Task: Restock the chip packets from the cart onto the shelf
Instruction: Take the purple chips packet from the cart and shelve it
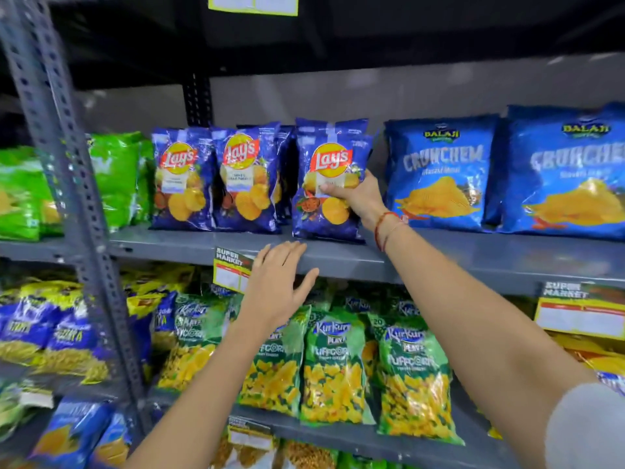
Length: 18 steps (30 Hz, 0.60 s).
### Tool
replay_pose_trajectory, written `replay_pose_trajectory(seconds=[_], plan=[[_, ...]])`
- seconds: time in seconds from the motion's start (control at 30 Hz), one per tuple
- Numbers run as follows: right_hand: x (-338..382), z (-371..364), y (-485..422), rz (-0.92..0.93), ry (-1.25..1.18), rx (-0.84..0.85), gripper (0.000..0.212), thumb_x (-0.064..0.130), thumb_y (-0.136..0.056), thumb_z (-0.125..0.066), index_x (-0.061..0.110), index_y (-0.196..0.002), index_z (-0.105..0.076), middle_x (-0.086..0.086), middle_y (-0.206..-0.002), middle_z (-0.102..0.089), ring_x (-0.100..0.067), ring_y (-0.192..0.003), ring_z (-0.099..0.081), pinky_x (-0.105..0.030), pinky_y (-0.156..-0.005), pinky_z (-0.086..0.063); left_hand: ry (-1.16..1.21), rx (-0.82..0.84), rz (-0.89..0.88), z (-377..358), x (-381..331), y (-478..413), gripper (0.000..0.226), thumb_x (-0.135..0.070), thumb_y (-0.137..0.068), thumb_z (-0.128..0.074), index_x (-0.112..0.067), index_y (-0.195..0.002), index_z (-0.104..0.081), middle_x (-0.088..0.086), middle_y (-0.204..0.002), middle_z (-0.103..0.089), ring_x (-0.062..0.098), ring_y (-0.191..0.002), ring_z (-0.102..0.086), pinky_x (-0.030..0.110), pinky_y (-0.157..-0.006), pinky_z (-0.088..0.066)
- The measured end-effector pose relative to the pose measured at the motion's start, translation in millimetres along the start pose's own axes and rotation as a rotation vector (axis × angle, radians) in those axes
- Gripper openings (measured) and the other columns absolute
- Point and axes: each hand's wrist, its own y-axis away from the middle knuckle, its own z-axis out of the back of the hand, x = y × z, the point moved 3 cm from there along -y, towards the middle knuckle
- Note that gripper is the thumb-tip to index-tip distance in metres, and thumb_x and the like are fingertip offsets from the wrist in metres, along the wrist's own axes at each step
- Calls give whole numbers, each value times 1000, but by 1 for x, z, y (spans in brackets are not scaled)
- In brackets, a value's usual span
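A dark blue Lay's packet (324, 157) stands upright on the grey shelf (456, 255), third in a row of blue Lay's packets (216, 177). My right hand (358, 196) grips its right side, thumb across the front. My left hand (277, 286) hovers just below the shelf's front edge, fingers spread and empty. The cart is out of view.
Light blue Balaji Crunchem packets (439, 170) stand right of the held packet, green packets (115, 177) to the left. Kurkure Puffcorn packets (334, 367) fill the shelf below. Price tags (231, 269) hang from the shelf edge. A perforated grey upright (67, 184) rises at left.
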Motion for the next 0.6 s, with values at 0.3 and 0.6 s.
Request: replay_pose_trajectory(seconds=[0.3,0.6], plan=[[-8,4,-7,-25,130,-2,63,29,-55,-90,20,-106,-55,4,-100,-67,-17,-97,-65,-38,-93,-54,44,-106,-13,-7,2,2,49,-42,-90,-44,-10,-126,-53,6,-127,-60,21,-122,-51,39,-111,-24],[21,54,47,97,285,-134,69,52,-62,-80,17,-115,-51,4,-88,-62,-14,-88,-63,-20,-73,-53,216,-267,-60,-13,-30,9,39,-34,-90,-44,-9,-117,-57,8,-121,-62,24,-119,-52,40,-103,-34]])
